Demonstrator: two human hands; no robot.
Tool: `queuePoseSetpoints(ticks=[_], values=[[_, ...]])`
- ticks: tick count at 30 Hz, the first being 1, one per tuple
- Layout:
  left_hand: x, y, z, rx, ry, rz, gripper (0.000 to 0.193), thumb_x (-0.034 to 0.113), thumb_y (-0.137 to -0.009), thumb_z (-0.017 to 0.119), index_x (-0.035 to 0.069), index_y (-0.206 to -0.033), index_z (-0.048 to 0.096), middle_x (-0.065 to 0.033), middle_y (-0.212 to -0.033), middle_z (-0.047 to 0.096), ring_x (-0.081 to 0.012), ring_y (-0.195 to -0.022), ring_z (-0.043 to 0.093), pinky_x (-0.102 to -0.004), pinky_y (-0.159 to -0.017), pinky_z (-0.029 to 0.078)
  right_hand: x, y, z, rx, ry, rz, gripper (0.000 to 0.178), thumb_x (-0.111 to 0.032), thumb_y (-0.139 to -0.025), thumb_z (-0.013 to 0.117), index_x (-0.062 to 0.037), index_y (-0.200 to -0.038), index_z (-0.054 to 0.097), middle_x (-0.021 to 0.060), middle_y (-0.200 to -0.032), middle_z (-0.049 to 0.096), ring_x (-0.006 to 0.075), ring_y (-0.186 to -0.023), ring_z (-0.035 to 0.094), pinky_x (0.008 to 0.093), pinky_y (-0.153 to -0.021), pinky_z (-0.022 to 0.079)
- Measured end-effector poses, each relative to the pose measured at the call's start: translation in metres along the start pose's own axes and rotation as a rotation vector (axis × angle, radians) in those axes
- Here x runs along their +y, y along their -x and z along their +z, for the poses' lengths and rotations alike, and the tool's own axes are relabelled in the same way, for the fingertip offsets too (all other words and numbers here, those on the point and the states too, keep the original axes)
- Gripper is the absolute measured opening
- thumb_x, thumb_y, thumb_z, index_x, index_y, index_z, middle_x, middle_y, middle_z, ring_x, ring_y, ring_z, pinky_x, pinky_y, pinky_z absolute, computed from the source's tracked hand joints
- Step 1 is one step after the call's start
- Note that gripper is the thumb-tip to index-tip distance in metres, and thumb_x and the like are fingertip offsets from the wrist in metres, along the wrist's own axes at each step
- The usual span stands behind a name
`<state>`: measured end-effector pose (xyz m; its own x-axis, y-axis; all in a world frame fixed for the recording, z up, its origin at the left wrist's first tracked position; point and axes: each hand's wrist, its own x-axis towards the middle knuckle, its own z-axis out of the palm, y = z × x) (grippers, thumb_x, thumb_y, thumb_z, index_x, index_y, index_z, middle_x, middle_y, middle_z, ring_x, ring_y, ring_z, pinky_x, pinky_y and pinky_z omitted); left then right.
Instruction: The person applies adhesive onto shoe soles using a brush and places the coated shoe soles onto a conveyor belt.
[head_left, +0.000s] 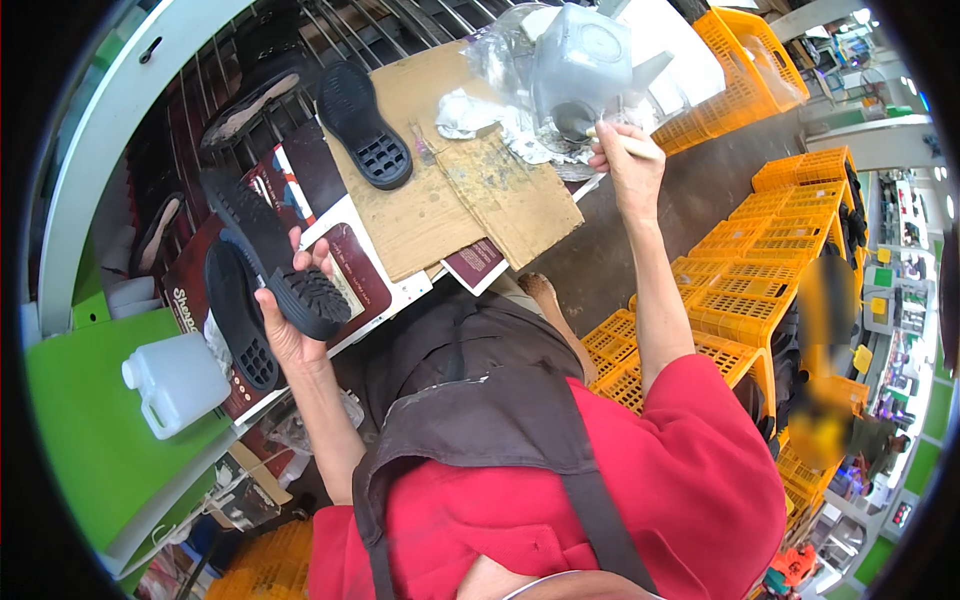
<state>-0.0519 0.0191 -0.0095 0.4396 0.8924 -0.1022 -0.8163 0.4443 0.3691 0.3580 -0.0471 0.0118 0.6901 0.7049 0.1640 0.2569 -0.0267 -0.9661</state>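
My left hand is closed around a black shoe sole, held tilted with its treaded heel towards me. Beside it lies a second black sole, partly covered by the held one. Another black sole, with a grid of hollows in its heel, rests on stained cardboard. My right hand grips the pale handle of a brush. The brush's tip reaches to the dark mouth of a translucent plastic jug lying tilted on the far right of the cardboard; the bristles cannot be made out.
Crumpled white paper lies by the jug. A white jerrycan stands on a green surface at left. A metal rack with dark shoes is behind. Yellow crates line the right side; one stands beyond the jug.
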Motion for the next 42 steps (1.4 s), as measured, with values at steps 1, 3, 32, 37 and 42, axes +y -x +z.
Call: queuePoseSetpoints(ticks=[1, 3, 32, 37, 42], values=[[-0.005, -0.004, -0.003, -0.012, 0.105, -0.003, 0.080, 0.026, -0.076, 0.079, -0.007, -0.135, 0.035, -0.0133, -0.103, 0.055, -0.0332, -0.118, 0.049, -0.0434, -0.102, 0.045, 0.002, 0.006, 0.000, 0.005, -0.008, 0.053, 0.024, -0.020, -0.085, 0.071, 0.0039, -0.089, 0.069, 0.0057, -0.069, 0.066, 0.0080, -0.055, 0.061, 0.0195, -0.050, 0.048], [-0.013, -0.010, -0.016, -0.033, 0.317, -0.053, 0.060, 0.023, -0.081, 0.074, -0.003, -0.126, 0.044, -0.0114, -0.101, 0.054, -0.0267, -0.110, 0.054, -0.0399, -0.096, 0.049, 0.007, 0.015, -0.001, 0.004, -0.017, 0.102, 0.023, -0.020, -0.087, 0.069, 0.0024, -0.093, 0.067, 0.0060, -0.070, 0.066, 0.0086, -0.055, 0.061, 0.0195, -0.050, 0.048], [-0.082, -0.049, 0.082, -0.207, -0.593, 0.201, 0.076, 0.006, -0.075, 0.073, 0.007, -0.139, 0.031, -0.0126, -0.140, 0.042, -0.0208, -0.129, 0.041, -0.0359, -0.110, 0.032, -0.032, 0.006, -0.063, -0.166, -0.099, 0.023, 0.021, -0.011, -0.092, 0.061, 0.0033, -0.107, 0.062, 0.0066, -0.073, 0.064, 0.0099, -0.062, 0.061, 0.0205, -0.058, 0.051], [-0.095, -0.050, 0.090, -0.153, -0.787, 0.315, 0.074, 0.005, -0.078, 0.070, 0.005, -0.139, 0.027, -0.0131, -0.141, 0.040, -0.0219, -0.129, 0.042, -0.0361, -0.109, 0.034, -0.036, 0.030, -0.029, -0.008, -0.470, -0.098, 0.028, -0.021, -0.095, 0.056, 0.0059, -0.101, 0.059, 0.0095, -0.068, 0.061, 0.0139, -0.049, 0.057, 0.0218, -0.045, 0.047], [-0.098, -0.048, 0.097, -0.182, -0.977, 0.392, 0.072, 0.003, -0.079, 0.067, 0.003, -0.138, 0.026, -0.0144, -0.140, 0.042, -0.0226, -0.128, 0.042, -0.0371, -0.108, 0.035, -0.063, 0.065, 0.010, -0.156, -0.472, -0.374, 0.030, -0.019, -0.092, 0.061, 0.0087, -0.104, 0.062, 0.0129, -0.076, 0.063, 0.0137, -0.057, 0.059, 0.0215, -0.048, 0.048]])
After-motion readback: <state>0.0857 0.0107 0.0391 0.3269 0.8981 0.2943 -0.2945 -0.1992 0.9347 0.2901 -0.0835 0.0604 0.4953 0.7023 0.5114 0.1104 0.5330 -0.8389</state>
